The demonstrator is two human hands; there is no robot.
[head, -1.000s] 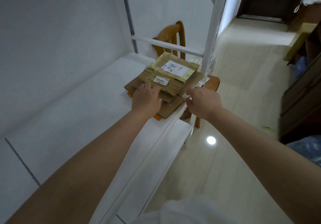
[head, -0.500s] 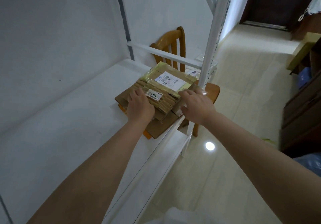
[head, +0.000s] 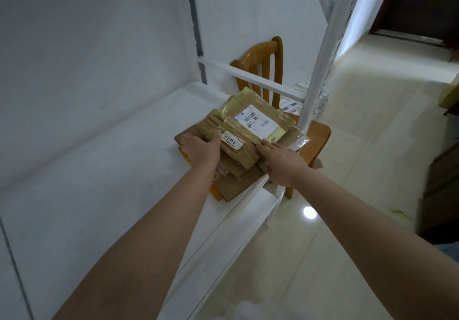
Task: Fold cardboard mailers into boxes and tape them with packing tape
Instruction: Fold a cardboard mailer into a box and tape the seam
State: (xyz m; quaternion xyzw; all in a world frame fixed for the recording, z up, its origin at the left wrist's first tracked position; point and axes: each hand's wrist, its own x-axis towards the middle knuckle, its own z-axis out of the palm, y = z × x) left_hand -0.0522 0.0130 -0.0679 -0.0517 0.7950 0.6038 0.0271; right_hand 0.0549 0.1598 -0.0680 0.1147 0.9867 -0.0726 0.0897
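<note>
So there's a stack of flattened cardboard mailers (head: 238, 145) sitting at the far right corner of the white table (head: 99, 183), right by the front edge and next to the white metal upright (head: 323, 58) of the frame. The top piece is a flat box with yellowish tape and a white shipping label (head: 254, 119) on it — its long axis runs diagonally, from near-left up to far-right, pointing toward the wooden chair (head: 268, 71) behind the table. A smaller sticker (head: 232, 142) sits on the near end. Left hand (head: 202, 152) is on the stack's left side, fingers curled over the cardboard edge, gripping it. Right hand (head: 282, 162) is on the right side with fingers laid out fairly straight along the top piece's edge, pressing on it — can't tell what the thumb is doing underneath. Bits of orange peek out under the pile.
</note>
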